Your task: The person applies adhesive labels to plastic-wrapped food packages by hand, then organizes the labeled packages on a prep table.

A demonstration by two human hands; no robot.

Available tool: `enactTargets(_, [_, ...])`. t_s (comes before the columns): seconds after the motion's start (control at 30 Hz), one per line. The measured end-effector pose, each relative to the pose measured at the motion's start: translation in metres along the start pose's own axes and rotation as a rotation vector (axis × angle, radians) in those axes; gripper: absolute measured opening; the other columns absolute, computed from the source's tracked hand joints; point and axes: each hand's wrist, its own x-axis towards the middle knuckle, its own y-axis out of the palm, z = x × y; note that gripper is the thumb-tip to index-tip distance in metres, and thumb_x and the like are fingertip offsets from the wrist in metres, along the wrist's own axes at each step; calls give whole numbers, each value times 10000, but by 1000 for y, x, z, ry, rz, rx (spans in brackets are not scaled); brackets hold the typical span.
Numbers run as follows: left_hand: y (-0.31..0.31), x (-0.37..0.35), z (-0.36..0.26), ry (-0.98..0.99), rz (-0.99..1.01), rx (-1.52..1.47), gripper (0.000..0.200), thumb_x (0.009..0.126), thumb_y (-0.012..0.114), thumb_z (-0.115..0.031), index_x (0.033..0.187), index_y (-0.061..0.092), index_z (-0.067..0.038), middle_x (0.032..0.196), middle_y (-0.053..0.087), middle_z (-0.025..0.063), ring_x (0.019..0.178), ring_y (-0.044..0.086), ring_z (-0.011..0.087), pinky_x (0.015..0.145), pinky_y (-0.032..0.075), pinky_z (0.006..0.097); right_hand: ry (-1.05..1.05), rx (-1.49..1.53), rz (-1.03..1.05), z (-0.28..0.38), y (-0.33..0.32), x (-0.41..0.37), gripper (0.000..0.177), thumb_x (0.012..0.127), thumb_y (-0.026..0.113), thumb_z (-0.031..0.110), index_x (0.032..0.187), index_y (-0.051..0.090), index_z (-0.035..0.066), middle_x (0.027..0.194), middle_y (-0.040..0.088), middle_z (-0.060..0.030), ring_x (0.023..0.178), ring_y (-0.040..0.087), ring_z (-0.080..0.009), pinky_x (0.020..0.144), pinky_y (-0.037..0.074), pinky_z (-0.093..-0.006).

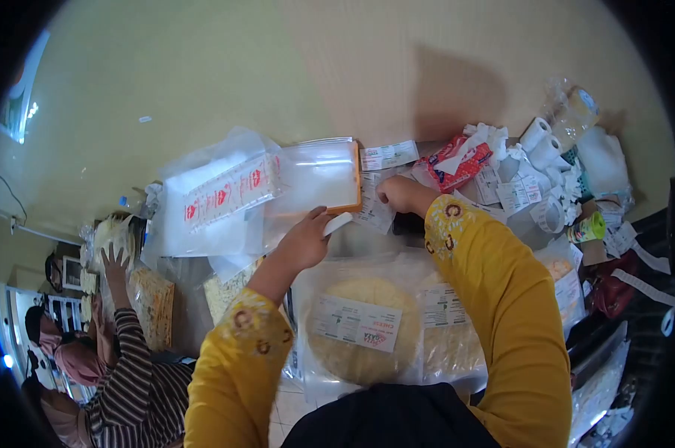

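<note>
My left hand [304, 243] is closed round a small white strip [338, 223], just below the orange-edged tray [358, 179]. My right hand [403, 194] is closed beside a labelled plastic bag [373, 205]; what its fingers hold, if anything, is too small to make out. Something dark lies under the right wrist. Nearest me, a round pale item in clear plastic [360, 325] bears a white printed label. A second labelled pack [453, 328] lies to its right, partly under my right forearm.
Clear plastic sheets with red print [222, 196] lie at the left. A red tissue pack [457, 160], paper rolls [535, 134], loose labels [518, 194] and a green container [591, 228] crowd the right. Co-workers at the far left reach to wrapped packs [152, 306].
</note>
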Motion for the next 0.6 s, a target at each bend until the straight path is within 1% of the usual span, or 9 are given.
enactTargets(0.07, [29, 27, 1, -215, 248, 75, 267, 789, 482, -51, 1042, 544, 10, 1219, 488, 189, 1032, 557, 337, 874, 457, 420, 64, 19, -26, -6, 0, -4, 115, 614, 571, -24, 703, 615, 35, 775, 630, -157, 780, 612, -314, 687, 476, -371])
enactTargets(0.13, [51, 45, 3, -336, 391, 156, 263, 771, 505, -73, 1012, 548, 23, 1264, 455, 169, 1020, 565, 339, 866, 459, 430, 120, 34, -102, -5, 1, -11, 158, 608, 575, -22, 727, 653, 47, 784, 633, -167, 773, 615, -312, 684, 477, -370])
enactTargets(0.23, [63, 55, 11, -372, 312, 169, 276, 762, 528, -90, 1015, 550, 18, 1222, 490, 158, 979, 583, 332, 850, 464, 433, 182, 72, -79, -8, -1, -12, 139, 619, 602, 31, 739, 672, 44, 756, 635, -174, 728, 621, -305, 670, 482, -375])
enactTargets(0.27, [61, 57, 11, -379, 243, 158, 283, 753, 537, -67, 1027, 551, 4, 1139, 534, 161, 930, 590, 350, 822, 469, 439, 176, 88, -96, -11, -1, -14, 117, 624, 609, 60, 722, 669, 38, 735, 633, -176, 705, 621, -309, 661, 484, -377])
enactTargets(0.43, [28, 56, 23, -117, 41, -26, 275, 729, 538, -7, 1003, 562, -11, 1040, 561, 179, 952, 551, 382, 818, 448, 430, 182, 159, -105, -15, -6, -19, 187, 646, 623, 187, 664, 655, 3, 658, 617, -197, 621, 616, -325, 631, 489, -391])
enactTargets(0.5, [19, 57, 33, -57, 21, -82, 286, 700, 559, 19, 984, 567, -11, 1011, 563, 191, 958, 532, 384, 820, 431, 412, 121, 130, -124, -14, -8, -20, 201, 655, 611, 185, 661, 650, -13, 662, 612, -214, 623, 612, -347, 644, 488, -406])
enactTargets(0.53, [12, 57, 31, -114, -7, -135, 283, 697, 573, 7, 979, 563, -10, 977, 566, 198, 928, 539, 382, 808, 433, 401, 83, 93, -132, -12, -9, -20, 205, 658, 613, 181, 666, 648, -20, 668, 612, -217, 632, 609, -357, 655, 487, -411])
enactTargets(0.57, [9, 57, 29, -253, 0, -241, 284, 717, 568, 0, 1001, 557, -4, 951, 568, 202, 906, 543, 381, 793, 436, 390, 43, 53, -140, -11, -10, -19, 208, 661, 614, 178, 671, 646, -28, 674, 611, -221, 640, 607, -367, 666, 487, -417])
enactTargets(0.6, [5, 57, 37, -261, 42, -218, 281, 762, 579, -43, 1037, 547, 7, 953, 574, 187, 879, 552, 367, 780, 440, 378, 59, 59, -155, -9, -10, -20, 208, 662, 608, 168, 679, 642, -37, 673, 611, -222, 648, 603, -380, 669, 487, -420])
